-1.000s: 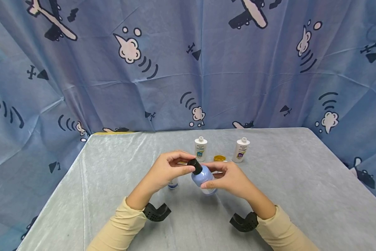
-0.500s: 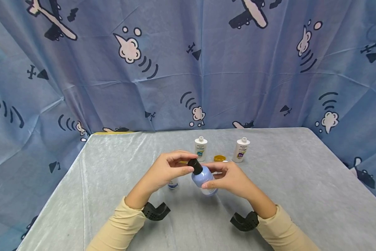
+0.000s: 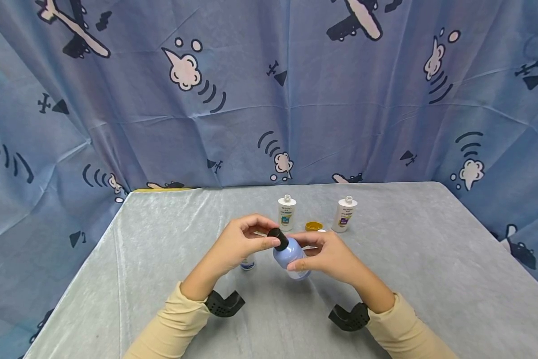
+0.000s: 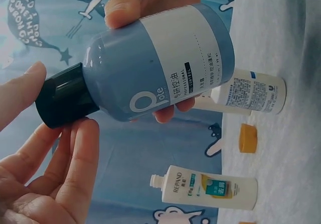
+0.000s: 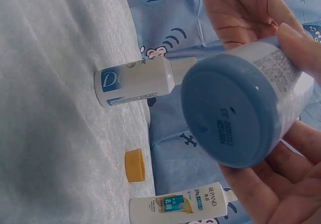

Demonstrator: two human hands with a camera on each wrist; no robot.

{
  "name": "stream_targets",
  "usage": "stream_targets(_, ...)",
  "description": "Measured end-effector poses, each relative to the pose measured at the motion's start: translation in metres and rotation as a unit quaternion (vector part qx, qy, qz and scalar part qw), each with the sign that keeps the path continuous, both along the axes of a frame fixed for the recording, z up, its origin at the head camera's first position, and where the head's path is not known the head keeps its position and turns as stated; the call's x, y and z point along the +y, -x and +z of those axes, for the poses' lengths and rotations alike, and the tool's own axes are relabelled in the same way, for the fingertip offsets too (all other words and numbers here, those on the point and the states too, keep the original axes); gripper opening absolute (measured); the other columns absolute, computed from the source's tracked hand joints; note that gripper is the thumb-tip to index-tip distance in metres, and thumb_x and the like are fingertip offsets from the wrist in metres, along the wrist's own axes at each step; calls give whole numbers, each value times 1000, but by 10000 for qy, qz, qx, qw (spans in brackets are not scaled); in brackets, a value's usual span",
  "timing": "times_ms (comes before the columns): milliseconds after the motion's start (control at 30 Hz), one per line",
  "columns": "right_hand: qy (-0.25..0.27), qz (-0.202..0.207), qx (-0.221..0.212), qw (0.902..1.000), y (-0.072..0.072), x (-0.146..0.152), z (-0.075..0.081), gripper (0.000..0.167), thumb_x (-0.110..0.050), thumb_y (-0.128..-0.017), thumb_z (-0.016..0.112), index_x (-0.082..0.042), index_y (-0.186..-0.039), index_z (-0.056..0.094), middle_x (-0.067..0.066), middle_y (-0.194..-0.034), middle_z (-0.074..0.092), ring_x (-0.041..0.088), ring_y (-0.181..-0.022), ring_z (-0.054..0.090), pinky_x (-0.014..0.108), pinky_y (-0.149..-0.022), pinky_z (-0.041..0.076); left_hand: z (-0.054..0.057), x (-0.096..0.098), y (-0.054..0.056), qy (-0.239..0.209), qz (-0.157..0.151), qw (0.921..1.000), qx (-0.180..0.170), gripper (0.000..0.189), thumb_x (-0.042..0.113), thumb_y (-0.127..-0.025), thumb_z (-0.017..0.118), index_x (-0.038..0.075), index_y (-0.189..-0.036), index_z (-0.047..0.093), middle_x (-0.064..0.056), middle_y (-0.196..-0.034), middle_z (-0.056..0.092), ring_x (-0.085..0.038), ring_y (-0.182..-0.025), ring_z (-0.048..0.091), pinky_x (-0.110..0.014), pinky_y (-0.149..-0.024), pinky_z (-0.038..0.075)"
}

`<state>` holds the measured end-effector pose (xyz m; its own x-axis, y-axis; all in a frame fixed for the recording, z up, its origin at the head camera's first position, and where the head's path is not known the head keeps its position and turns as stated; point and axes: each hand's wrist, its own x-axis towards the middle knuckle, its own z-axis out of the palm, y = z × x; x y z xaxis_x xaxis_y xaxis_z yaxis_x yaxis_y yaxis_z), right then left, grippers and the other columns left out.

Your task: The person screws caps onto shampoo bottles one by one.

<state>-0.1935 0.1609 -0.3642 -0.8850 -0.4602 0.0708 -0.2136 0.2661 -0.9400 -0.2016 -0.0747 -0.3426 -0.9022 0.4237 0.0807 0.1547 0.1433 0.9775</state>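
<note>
My right hand (image 3: 332,254) grips a blue shampoo bottle (image 4: 130,73) by its body, thumb on one side and fingers on the other, above the table. The bottle leans toward my left hand (image 3: 233,247), whose thumb and fingers pinch its black cap (image 4: 67,96). In the left wrist view the cap sits against the bottle's shoulder. The bottle's underside (image 5: 228,113), with small printing, faces the right wrist camera. Beneath my left hand, a white bottle with a blue label (image 5: 133,81) stands on the table, mostly hidden in the head view.
Two white capless bottles stand farther back, one with a teal label (image 3: 287,214) and one with a purple label (image 3: 345,214). An orange-yellow cap (image 3: 314,226) lies between them. The grey cloth-covered table (image 3: 161,239) ends at a blue patterned curtain (image 3: 233,99).
My left thumb and fingers shift slightly on the black cap. Both hands and the blue bottle otherwise stay in nearly the same place.
</note>
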Motion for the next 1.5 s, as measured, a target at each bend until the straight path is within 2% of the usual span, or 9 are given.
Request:
stream_targets(267, 29, 23, 29, 10000, 0, -1, 1, 59, -19, -76, 87, 3, -126, 65, 21, -116, 69, 21, -99, 71, 28, -82, 61, -2, -1, 1, -172, -202, 9996, 115, 33, 11, -87, 76, 2, -118, 69, -15, -113, 72, -11, -89, 71, -29, -86, 58)
stream_targets(733, 2, 10, -49, 10000, -1, 0, 0, 61, -19, -75, 88, 3, -127, 65, 22, -116, 69, 19, -96, 73, 28, -80, 61, 1, -3, 0, -257, -642, 9974, 204, 36, 6, -91, 70, 0, -126, 65, -18, -129, 65, -13, -99, 70, -25, -87, 57)
stream_targets(833, 3, 1, -44, 10000, -1, -1, 0, 60, -19, -76, 88, 3, -127, 65, 21, -115, 69, 17, -96, 72, 28, -80, 61, 2, -3, 0, -267, -551, 9981, 117, 41, 7, -89, 72, 0, -129, 63, -18, -131, 64, -18, -104, 70, -27, -89, 57)
stream_targets(967, -29, -37, -11, 10000, -1, -1, 1, 59, -19, -76, 87, 3, -126, 65, 21, -116, 69, 19, -98, 71, 28, -82, 61, 2, -2, 0, -255, -254, 9993, -69, 45, 10, -86, 77, 2, -129, 63, -16, -129, 66, -25, -111, 68, -32, -92, 58)
stream_targets(1067, 10, -12, -14, 10000, -1, -1, 1, 59, -18, -77, 87, 4, -126, 65, 21, -116, 69, 21, -100, 71, 28, -83, 60, 2, -1, 0, -138, -85, 9998, -92, 41, 13, -86, 78, 2, -123, 65, -15, -121, 68, -22, -104, 70, -32, -89, 58)
stream_targets(1233, 43, 12, 16, 10000, 0, -1, 0, 58, -17, -77, 87, 4, -126, 65, 22, -116, 69, 20, -99, 71, 28, -83, 60, 1, 0, 0, 7, 15, 10000, -66, 34, 16, -85, 79, 3, -115, 68, -14, -110, 70, -13, -88, 70, -29, -82, 57)
stream_targets(1500, 32, 0, 17, 10000, 0, -1, -1, 59, -19, -77, 87, 4, -126, 65, 21, -115, 69, 15, -96, 72, 28, -81, 61, 2, 0, -1, 19, -20, 10000, -21, 33, 15, -86, 78, 3, -115, 69, -14, -109, 71, -11, -86, 70, -28, -81, 57)
